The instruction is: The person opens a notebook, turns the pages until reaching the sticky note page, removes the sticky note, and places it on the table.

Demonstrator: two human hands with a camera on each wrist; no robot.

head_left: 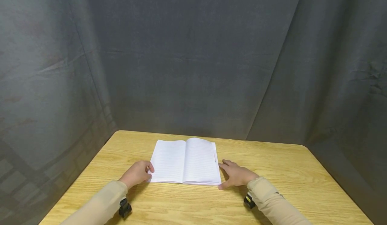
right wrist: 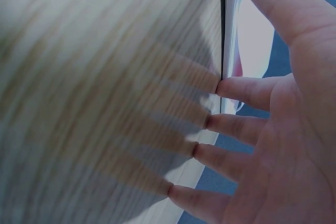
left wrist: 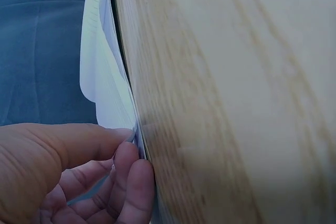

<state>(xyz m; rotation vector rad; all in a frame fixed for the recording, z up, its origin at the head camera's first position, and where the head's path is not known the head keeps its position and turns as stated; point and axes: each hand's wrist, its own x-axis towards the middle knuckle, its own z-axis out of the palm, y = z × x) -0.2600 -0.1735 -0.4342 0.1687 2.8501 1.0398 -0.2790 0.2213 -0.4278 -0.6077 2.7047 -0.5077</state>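
Beige left sleeve [head_left: 96, 203], 7 o'clock | open lined notebook [head_left: 185, 161], 6 o'clock on the wood-grain table [head_left: 287, 171] | left hand [head_left: 137, 173] at its 8 o'clock, thumb and fingers pinching the edge | right hand [head_left: 237, 174] at its 4 o'clock, fingers fanned apart | I'd guess light, floppy, easily creased; hold both outer edges

- Book [head_left: 190, 164]: open flat on the table [head_left: 296, 174], its spine running from near to far.
- Left page [head_left: 167, 159]: white, faintly ruled; its near outer corner is pinched between the left hand's [head_left: 137, 173] thumb and fingers.
- Right page [head_left: 200, 161]: white, ruled, bowed upward near the spine; more paper shows past its outer edge, just beside the right hand's [head_left: 237, 175] spread fingers.
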